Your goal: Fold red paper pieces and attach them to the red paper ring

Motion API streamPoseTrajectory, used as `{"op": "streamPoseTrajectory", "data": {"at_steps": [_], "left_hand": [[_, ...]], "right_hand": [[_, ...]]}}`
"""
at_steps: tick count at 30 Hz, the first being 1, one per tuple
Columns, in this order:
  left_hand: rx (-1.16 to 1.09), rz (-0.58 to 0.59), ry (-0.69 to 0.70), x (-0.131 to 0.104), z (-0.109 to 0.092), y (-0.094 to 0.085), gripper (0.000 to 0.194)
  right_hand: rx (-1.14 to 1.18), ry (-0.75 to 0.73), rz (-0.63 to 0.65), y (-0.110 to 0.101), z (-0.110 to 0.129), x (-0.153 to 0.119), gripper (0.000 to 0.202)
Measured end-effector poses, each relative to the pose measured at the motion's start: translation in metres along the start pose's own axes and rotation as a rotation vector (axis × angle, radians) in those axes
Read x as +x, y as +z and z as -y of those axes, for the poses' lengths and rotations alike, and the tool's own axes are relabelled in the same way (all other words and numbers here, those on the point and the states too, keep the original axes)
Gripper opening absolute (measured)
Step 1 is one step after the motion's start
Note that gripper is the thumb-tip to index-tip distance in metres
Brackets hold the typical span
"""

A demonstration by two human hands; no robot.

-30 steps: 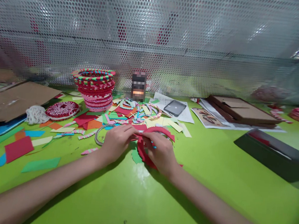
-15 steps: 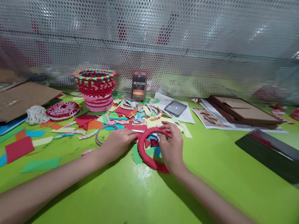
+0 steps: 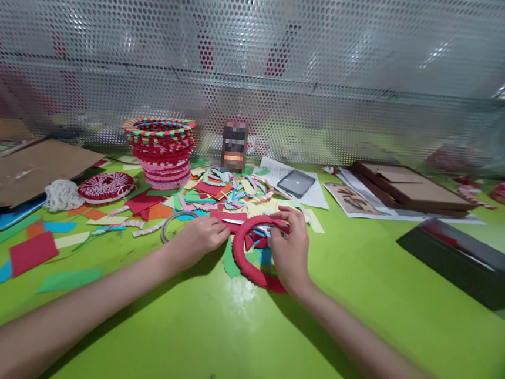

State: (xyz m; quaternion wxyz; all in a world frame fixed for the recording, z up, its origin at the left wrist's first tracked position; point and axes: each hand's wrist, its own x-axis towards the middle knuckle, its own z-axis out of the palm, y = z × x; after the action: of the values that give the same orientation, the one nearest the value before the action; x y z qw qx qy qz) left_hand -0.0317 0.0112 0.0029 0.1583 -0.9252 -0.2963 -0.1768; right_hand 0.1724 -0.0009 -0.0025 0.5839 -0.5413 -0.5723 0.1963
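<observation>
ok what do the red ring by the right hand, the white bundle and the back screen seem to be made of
Red ring: matte, perhaps foam or fabric; its surface shows little shine and its edge looks rippled. White bundle: probably dull yarn or cord, from its looped strands. Back screen: likely shiny metal, given bright glints around its holes; coated plastic is possible.

Two bare forearms angle inward from the near corners. The left grip point(image 3: 203, 233) lies low, knuckles up, fingers bunched rightward; the right grip point(image 3: 292, 246) arches higher, bent fingers pointing left.
</observation>
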Motion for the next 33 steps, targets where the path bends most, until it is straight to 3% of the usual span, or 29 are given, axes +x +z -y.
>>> {"op": "streamPoseTrajectory", "data": {"at_steps": [11,17,22,28,30,33], "left_hand": [[-0.31,-0.123,-0.311,0.002,0.009,-0.007,0.018],[-0.164,-0.194,-0.23,0.003,0.016,-0.013,0.037],[-0.3,-0.067,-0.258,0.007,0.015,-0.02,0.022],[-0.63,0.065,-0.521,0.013,0.009,-0.026,0.005],[-0.709,0.015,-0.607,0.015,0.007,-0.028,0.003],[-0.651,-0.226,-0.67,0.017,0.004,-0.035,0.006]], "right_hand": [[0.05,0.055,0.063,0.002,-0.001,0.0,0.019],[-0.135,-0.009,0.256,0.004,-0.002,-0.003,0.025],[-0.317,-0.055,0.344,0.004,0.001,-0.005,0.034],[-0.303,-0.005,0.372,0.007,0.001,-0.006,0.034],[-0.266,0.012,0.365,0.008,0.001,-0.006,0.032],[-0.208,0.012,0.346,0.008,0.001,-0.006,0.028]]}}
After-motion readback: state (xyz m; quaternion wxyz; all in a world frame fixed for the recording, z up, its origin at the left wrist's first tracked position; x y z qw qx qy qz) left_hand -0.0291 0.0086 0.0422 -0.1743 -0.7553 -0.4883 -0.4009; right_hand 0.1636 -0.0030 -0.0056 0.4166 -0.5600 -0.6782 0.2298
